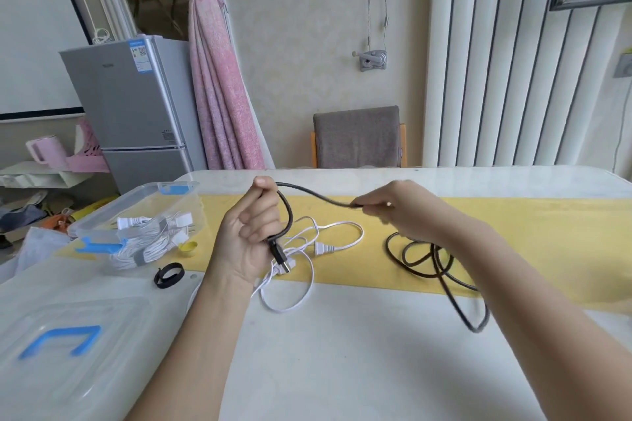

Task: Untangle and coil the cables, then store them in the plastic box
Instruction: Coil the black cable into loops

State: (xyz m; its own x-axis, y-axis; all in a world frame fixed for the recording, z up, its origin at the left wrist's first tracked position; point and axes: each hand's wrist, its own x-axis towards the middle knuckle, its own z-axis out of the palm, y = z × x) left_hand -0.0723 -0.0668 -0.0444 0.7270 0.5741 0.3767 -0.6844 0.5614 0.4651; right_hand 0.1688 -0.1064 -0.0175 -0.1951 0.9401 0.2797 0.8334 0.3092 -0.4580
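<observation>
My left hand (251, 232) is raised above the table and grips a black cable (314, 194) near its plug end; the plug hangs below my palm. My right hand (393, 207) pinches the same cable further along, so a short stretch spans between the hands. The remainder of the black cable lies in loose loops on the table under my right forearm. A white cable (342, 225) lies tangled on the table below my left hand. The clear plastic box (143, 198) with blue clips stands at the left, holding bundled white cables.
The box's clear lid (68, 342) with blue clips lies at the front left. A black strap loop (169, 275) and a small yellow cap (188, 247) lie near the box. A yellow runner (513, 243) crosses the white table; a grey chair (357, 137) stands behind it.
</observation>
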